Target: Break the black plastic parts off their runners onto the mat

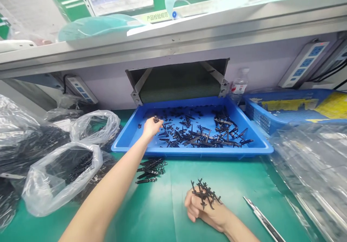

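Note:
My left hand (151, 128) reaches over the left part of a blue tray (192, 150), its fingers closed around a small black plastic part (156, 119). Many small black parts (197, 135) lie scattered in that tray, thickest toward its front and right. Above the green tabletop, my right hand (207, 213) is curled, with a bunch of branched black plastic sprues (205, 193) sticking up from it. Between my arms, just in front of the tray, sits a small pile of long black parts (150, 170). A utility knife (264, 218) lies to the right of my right hand.
Open plastic bags (62, 178) of black parts crowd the left side. A conveyor belt (180, 83) ends above the tray's back edge. On the right are a blue basket (271, 117), stacked clear plastic trays (317, 162) and a bottle (240, 85). A metal shelf (173, 45) runs overhead.

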The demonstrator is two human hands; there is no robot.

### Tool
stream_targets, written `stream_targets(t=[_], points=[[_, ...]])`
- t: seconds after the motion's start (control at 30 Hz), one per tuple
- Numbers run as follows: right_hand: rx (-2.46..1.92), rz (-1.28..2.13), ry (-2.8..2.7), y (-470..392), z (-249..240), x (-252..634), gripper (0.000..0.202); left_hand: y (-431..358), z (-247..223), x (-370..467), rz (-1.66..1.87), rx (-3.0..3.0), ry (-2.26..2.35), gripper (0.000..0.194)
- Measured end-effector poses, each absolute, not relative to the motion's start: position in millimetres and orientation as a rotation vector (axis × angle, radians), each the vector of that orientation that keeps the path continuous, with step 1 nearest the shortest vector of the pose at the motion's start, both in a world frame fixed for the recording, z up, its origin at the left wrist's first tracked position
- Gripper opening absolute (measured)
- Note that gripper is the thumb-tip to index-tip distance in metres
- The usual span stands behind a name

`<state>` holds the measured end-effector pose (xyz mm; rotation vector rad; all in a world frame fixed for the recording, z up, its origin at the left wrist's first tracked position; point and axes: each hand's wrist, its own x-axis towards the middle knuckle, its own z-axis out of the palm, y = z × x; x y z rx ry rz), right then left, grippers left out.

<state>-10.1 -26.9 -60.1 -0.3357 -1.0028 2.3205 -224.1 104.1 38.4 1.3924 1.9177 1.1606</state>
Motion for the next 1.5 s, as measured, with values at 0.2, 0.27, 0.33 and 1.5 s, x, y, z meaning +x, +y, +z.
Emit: stream_targets(t=[0.2, 0.27, 0.33, 1.5], points=[[-0.424, 2.205, -0.808, -32.3, -54.6, -20.3, 0.034, 7.0, 20.5, -187.4, 1.515, 1.968, 1.749, 0.012], [-0.479, 2.187, -0.729, -37.3, -52.3, -23.9, 0.042, -31.2, -2.9, -171.3, 1.465, 2.481, 1.293, 0.011], [-0.53, 2.182, -0.722, -41.8, -51.2, -25.8, 0.046, -59.2, -24.6, -159.3, 1.43, 2.631, 1.133, 0.017], [-0.961, 1.331, -1.677, -28.5, -51.9, -18.2, 0.047, -56.6, -32.5, -170.6, 1.074, 0.456, 1.18, 0.045]])
